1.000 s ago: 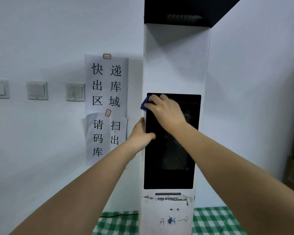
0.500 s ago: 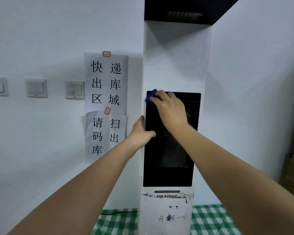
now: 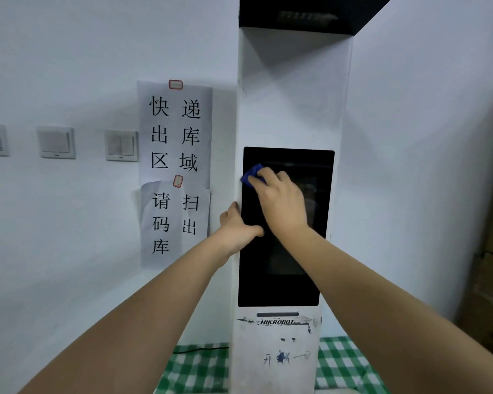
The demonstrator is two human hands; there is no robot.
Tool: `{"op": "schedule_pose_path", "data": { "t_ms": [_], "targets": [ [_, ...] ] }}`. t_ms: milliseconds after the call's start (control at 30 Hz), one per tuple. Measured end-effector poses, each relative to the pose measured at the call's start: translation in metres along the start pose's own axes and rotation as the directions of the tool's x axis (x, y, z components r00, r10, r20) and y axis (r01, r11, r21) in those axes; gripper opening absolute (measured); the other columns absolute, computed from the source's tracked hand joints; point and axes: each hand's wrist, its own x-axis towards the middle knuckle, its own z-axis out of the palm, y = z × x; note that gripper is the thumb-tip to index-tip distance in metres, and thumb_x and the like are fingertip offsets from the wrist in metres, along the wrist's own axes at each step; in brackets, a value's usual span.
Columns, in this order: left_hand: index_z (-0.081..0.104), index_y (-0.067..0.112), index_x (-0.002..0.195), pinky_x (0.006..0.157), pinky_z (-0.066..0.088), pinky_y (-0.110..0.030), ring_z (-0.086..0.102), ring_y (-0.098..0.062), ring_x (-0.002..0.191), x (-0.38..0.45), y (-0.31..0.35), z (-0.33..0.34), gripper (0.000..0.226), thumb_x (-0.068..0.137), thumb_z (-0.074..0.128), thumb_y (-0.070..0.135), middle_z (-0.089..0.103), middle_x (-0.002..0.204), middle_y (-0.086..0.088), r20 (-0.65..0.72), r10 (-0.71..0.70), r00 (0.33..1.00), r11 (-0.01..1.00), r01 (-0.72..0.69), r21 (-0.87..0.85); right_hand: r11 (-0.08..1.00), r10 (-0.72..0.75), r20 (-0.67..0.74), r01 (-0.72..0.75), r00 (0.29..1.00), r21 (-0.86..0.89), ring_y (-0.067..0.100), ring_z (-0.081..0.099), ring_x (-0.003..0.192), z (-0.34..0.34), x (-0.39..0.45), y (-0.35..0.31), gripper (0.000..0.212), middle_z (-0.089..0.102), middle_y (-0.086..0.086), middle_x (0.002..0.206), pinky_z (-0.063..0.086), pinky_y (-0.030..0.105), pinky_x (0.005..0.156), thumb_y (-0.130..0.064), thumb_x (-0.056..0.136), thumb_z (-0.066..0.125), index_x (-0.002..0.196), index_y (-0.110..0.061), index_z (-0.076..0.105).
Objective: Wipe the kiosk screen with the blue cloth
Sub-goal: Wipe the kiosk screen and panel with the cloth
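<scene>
We press the blue cloth (image 3: 252,175) against the kiosk screen (image 3: 285,228) near its upper-left corner, our right hand (image 3: 281,203) closed over it so only a small bunched fold shows past the fingertips. Our left hand (image 3: 236,227) grips the kiosk's (image 3: 293,103) left edge, thumb lying on the dark glass and the fingers wrapped round the side out of view. We judge the thumb could leave a fresh smear on the glass, and the balled cloth may cover too little, letting bare fingers touch the screen. Both forearms reach forward and up, the right wrist angled inward with the back of the hand towards us, the left one held lower.
</scene>
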Motion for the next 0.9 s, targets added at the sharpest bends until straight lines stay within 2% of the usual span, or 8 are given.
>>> {"op": "schedule_pose_path", "data": {
  "t_ms": [167, 367, 433, 500, 567, 767, 833, 900],
  "targets": [
    [0.029, 0.019, 0.142, 0.092, 0.044, -0.03, 0.047, -0.023, 0.119, 0.001, -0.003, 0.001, 0.077, 0.075, 0.067, 0.016, 0.035, 0.141, -0.008, 0.006, 0.01, 1.0, 1.0, -0.01, -0.013, 0.951, -0.286, 0.123, 0.297, 0.95, -0.083, 0.026, 0.056, 0.071, -0.005, -0.007, 0.01, 0.042, 0.064, 0.006, 0.095, 0.041, 0.032, 0.051, -0.007, 0.06, 0.079, 0.101, -0.013, 0.071],
    [0.014, 0.015, 0.15, 0.096, 0.031, -0.024, 0.033, -0.022, 0.135, 0.004, -0.005, 0.0, 0.082, 0.084, 0.063, 0.017, 0.02, 0.153, -0.004, 0.012, 0.018, 1.0, 1.0, -0.018, -0.003, 0.999, 0.028, 0.002, -0.028, 1.0, -0.036, 0.029, 0.054, 0.064, -0.004, 0.0, 0.007, 0.044, 0.065, 0.011, 0.097, 0.036, 0.029, 0.044, 0.006, 0.055, 0.077, 0.096, -0.007, 0.071],
    [0.021, 0.019, 0.148, 0.104, 0.037, -0.03, 0.041, -0.023, 0.128, 0.005, -0.005, 0.0, 0.083, 0.077, 0.065, 0.019, 0.027, 0.15, -0.006, 0.0, 0.015, 1.0, 1.0, -0.015, -0.006, 0.993, -0.103, 0.063, 0.106, 0.993, -0.056, 0.027, 0.055, 0.066, 0.001, -0.009, -0.001, 0.042, 0.064, 0.008, 0.095, 0.039, 0.03, 0.047, -0.003, 0.056, 0.079, 0.097, -0.01, 0.071],
    [0.027, 0.023, 0.144, 0.096, 0.043, -0.032, 0.047, -0.021, 0.118, 0.003, -0.005, 0.0, 0.08, 0.074, 0.065, 0.018, 0.035, 0.143, -0.005, 0.004, 0.02, 1.0, 1.0, -0.02, -0.019, 0.951, -0.273, 0.144, 0.289, 0.951, -0.106, 0.023, 0.055, 0.068, 0.001, -0.016, 0.0, 0.046, 0.063, 0.004, 0.095, 0.041, 0.03, 0.051, -0.01, 0.056, 0.081, 0.1, -0.013, 0.07],
    [0.029, 0.023, 0.142, 0.095, 0.043, -0.031, 0.047, -0.02, 0.117, 0.004, -0.007, 0.0, 0.076, 0.076, 0.065, 0.018, 0.035, 0.142, -0.004, 0.018, 0.024, 1.0, 0.999, -0.024, -0.025, 0.932, -0.317, 0.15, 0.337, 0.936, -0.132, 0.024, 0.056, 0.069, -0.005, -0.012, 0.012, 0.044, 0.063, 0.005, 0.095, 0.041, 0.031, 0.052, -0.009, 0.057, 0.08, 0.1, -0.013, 0.07],
    [0.024, 0.02, 0.146, 0.103, 0.039, -0.034, 0.041, -0.025, 0.128, 0.006, -0.006, -0.001, 0.08, 0.078, 0.066, 0.02, 0.03, 0.148, -0.005, 0.016, 0.01, 1.0, 1.0, -0.011, 0.002, 0.998, 0.04, 0.004, -0.04, 0.999, -0.039, 0.028, 0.053, 0.064, -0.006, -0.005, 0.012, 0.048, 0.064, 0.011, 0.096, 0.037, 0.029, 0.045, 0.008, 0.052, 0.077, 0.097, -0.006, 0.07],
    [0.022, 0.019, 0.147, 0.101, 0.04, -0.033, 0.041, -0.024, 0.128, 0.004, -0.004, 0.001, 0.081, 0.078, 0.065, 0.019, 0.027, 0.149, -0.005, 0.003, 0.005, 1.0, 1.0, -0.005, 0.003, 0.999, -0.04, 0.042, 0.041, 0.998, -0.027, 0.028, 0.054, 0.064, -0.002, -0.012, 0.005, 0.045, 0.064, 0.01, 0.094, 0.039, 0.03, 0.046, 0.004, 0.054, 0.077, 0.097, -0.007, 0.07],
    [0.026, 0.02, 0.144, 0.096, 0.042, -0.032, 0.044, -0.024, 0.123, 0.004, -0.004, 0.002, 0.077, 0.078, 0.065, 0.018, 0.031, 0.146, -0.006, 0.005, 0.002, 1.0, 1.0, -0.002, -0.002, 0.963, -0.246, 0.117, 0.256, 0.962, -0.087, 0.024, 0.055, 0.066, -0.002, -0.017, 0.007, 0.044, 0.064, 0.006, 0.093, 0.042, 0.031, 0.049, -0.005, 0.056, 0.079, 0.099, -0.011, 0.07]
  ]
}}
